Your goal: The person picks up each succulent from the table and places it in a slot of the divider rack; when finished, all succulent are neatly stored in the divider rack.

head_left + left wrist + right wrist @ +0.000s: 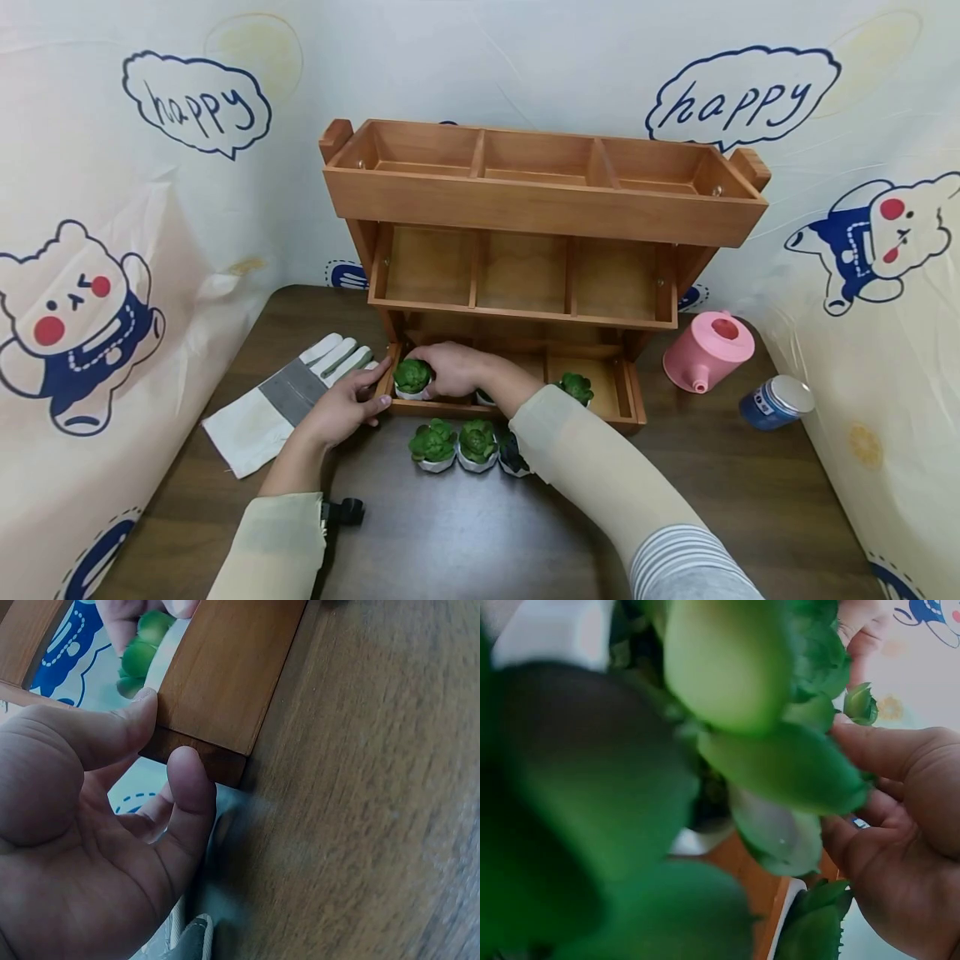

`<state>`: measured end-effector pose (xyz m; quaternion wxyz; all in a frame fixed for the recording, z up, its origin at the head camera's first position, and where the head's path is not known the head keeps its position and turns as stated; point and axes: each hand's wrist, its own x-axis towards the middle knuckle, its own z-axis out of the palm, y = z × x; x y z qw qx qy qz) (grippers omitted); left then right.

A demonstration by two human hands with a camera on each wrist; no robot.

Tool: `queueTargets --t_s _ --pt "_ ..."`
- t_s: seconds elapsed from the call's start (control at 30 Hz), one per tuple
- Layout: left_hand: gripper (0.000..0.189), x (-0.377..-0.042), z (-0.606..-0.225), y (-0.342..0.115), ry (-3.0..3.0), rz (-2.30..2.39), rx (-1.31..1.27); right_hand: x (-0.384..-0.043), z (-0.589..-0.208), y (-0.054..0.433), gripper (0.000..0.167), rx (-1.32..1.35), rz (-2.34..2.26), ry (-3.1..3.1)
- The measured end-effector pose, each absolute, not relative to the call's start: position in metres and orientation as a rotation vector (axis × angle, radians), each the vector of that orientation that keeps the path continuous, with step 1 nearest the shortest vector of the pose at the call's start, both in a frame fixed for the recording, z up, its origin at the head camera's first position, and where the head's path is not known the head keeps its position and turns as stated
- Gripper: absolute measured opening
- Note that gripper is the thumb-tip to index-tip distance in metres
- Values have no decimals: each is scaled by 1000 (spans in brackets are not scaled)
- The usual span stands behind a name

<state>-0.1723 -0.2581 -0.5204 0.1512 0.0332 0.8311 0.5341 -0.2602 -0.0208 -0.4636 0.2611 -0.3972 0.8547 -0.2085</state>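
At the lower centre of the head view, three potted succulents (477, 442) are lined up on the dark table (435, 542), the third partly covered by the right sleeve (592, 475); by a small swing of that forearm, it could probably be knocked over. Just beyond, at the left of centre, the bottom tray (633, 400) of a wooden shelf (547, 204) is gripped at its left end by the left hand (341, 408), thumb and fingers closed on the board; if pushed unevenly, the shelf might be nudged askew. In the tray's left compartment, the held succulent (412, 377) is clasped by the fingers of the right hand (450, 369); were it released at a tilt, its pot could be toppled. Whether the pot's base is resting cannot be told. In the left wrist view, thumb and fingertip are seen against the tray's end, a contact barely readable from above. In the right wrist view, leaves are shown large, and much behind them is hidden. Only in the head view are the pink watering can (701, 358) and blue jar (772, 402) shown, at the right.
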Motion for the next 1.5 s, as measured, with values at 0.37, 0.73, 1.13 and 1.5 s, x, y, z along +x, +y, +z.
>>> queueTargets --t_s 0.37,0.73,1.13,1.5 --pt "70 -172 -522 -257 2375 1548 97 -261 -468 -21 61 -1049 -509 2327" --pt "70 -172 -520 -256 2395 1518 75 -260 -463 -9 71 -1066 -501 2334" --pt "71 -172 -518 -255 2379 1538 65 -256 -457 15 66 -1055 -719 2264" --pt "71 -175 -522 -256 2390 1495 28 -249 -455 34 67 -1012 -872 2219"
